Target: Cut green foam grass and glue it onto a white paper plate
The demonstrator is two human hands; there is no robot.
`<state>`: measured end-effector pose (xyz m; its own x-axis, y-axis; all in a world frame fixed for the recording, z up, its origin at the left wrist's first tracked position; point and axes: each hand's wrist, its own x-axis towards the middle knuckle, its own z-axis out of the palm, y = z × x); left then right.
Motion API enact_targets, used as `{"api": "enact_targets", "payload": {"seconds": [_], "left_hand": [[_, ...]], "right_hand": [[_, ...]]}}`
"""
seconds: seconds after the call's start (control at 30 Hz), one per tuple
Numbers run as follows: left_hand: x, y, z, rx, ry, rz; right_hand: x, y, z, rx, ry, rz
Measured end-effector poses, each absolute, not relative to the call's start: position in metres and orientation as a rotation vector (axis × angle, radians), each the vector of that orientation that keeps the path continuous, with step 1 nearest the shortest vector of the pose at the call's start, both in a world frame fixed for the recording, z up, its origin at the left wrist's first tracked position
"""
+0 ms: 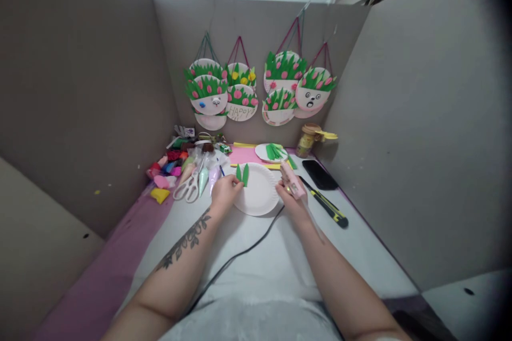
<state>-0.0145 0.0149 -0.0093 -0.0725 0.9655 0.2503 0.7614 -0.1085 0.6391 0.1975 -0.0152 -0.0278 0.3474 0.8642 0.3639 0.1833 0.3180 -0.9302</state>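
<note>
Left hand (226, 192) pinches a leaf (245, 175) at the plate's (259, 200) edge — right hand (293, 205) clasps glue gun (293, 181) (room between).

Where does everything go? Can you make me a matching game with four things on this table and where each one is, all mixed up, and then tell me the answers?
Things
1. White round ridged paper plate
2. Pink plastic glue gun
3. Black rectangular phone
4. Scissors with white looped handles

Places
A. Lying flat near the plain grey wall on the right
B. To the left of the left hand
C. Between the two hands
D. Held in the right hand

Right pairs
1-C, 2-D, 3-A, 4-B
</note>
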Motion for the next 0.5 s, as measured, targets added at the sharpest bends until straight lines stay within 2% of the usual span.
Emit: {"api": "enact_targets", "payload": {"seconds": [0.2,0.37,0.5], "left_hand": [[-0.015,0.015,-0.014,1.944,1.831,1.062],[-0.021,0.023,-0.022,1.795,1.634,1.467],[-0.027,0.031,-0.035,1.416,1.317,1.370]], "right_hand": [[0.202,-0.011,-0.033,-1.196,-1.198,0.577],[0.205,-0.003,-0.040,-1.234,-1.191,0.559],[0.207,0.001,-0.045,-1.210,-1.189,0.562]]}}
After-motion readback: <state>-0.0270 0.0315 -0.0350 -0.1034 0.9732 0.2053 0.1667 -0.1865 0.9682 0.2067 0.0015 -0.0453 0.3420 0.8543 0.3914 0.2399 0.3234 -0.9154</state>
